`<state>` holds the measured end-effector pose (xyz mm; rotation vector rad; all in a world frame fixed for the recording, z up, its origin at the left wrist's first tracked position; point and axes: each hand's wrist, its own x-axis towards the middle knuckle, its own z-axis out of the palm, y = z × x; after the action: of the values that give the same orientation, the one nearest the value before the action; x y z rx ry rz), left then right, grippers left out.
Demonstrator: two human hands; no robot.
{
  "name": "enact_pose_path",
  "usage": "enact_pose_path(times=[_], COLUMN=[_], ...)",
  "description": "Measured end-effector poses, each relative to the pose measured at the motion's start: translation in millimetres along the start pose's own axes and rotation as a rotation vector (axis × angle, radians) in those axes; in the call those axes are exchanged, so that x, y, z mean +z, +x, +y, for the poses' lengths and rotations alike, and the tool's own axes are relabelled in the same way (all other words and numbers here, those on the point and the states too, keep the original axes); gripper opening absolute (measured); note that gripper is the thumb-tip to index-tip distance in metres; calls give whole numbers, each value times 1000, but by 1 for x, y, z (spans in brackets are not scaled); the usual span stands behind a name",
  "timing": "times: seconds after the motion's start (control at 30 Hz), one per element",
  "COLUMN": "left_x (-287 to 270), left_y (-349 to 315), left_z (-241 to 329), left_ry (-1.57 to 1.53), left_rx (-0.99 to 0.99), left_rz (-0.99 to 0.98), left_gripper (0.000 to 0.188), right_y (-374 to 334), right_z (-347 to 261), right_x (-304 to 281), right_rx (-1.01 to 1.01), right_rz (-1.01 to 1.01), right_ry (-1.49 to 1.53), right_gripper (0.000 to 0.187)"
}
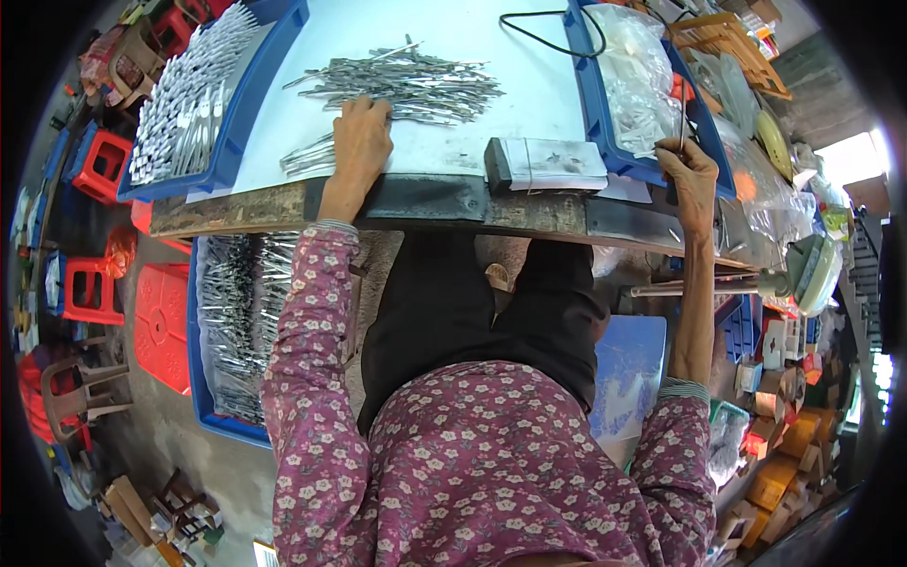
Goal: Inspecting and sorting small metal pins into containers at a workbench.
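Note:
My left hand (362,142) rests back-up at the near edge of a loose pile of thin metal strips (406,85) on the white table top. Its fingers curl down onto the strips, and what lies under the fingertips is hidden. A smaller bunch of strips (310,158) lies just left of that wrist. At the right, my right hand (692,168) pinches a slim upright metal strip (683,111) by its lower end. It is over the near end of a blue tray (593,90) holding clear plastic bags (635,90).
A wrapped, banded block (548,164) sits at the table's front edge. A blue tray (227,142) full of neatly stacked metal pieces stands at the left. A black cord loop (548,15) lies at the back. Below are another blue crate (200,359) of metal strips and red stools (162,326).

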<state>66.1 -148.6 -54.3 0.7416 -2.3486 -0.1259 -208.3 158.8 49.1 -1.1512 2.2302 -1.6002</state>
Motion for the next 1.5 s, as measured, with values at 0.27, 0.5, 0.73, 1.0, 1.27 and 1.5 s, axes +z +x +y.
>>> enact_pose_path(times=[0.27,0.5,0.73,1.0,1.27,1.5], left_x=[0,-4,-2,-3,2,1], left_y=[9,4,0,0,1,4], left_z=[0,13,20,25,28,36], left_ry=[-58,60,90,81,114,-3], left_rx=[114,199,201,244,304,262], left_rz=[-135,-140,-205,-208,-225,-262], left_gripper=[12,12,16,11,11,12], right_y=[-22,-31,-36,-40,-44,-48], right_z=[15,13,8,7,10,23], right_x=[-4,2,7,22,45,56], right_rx=[53,152,190,169,91,-28], right_rz=[85,71,109,65,58,49], right_ry=[-109,74,329,298,74,-129], right_gripper=[12,6,6,5,6,9])
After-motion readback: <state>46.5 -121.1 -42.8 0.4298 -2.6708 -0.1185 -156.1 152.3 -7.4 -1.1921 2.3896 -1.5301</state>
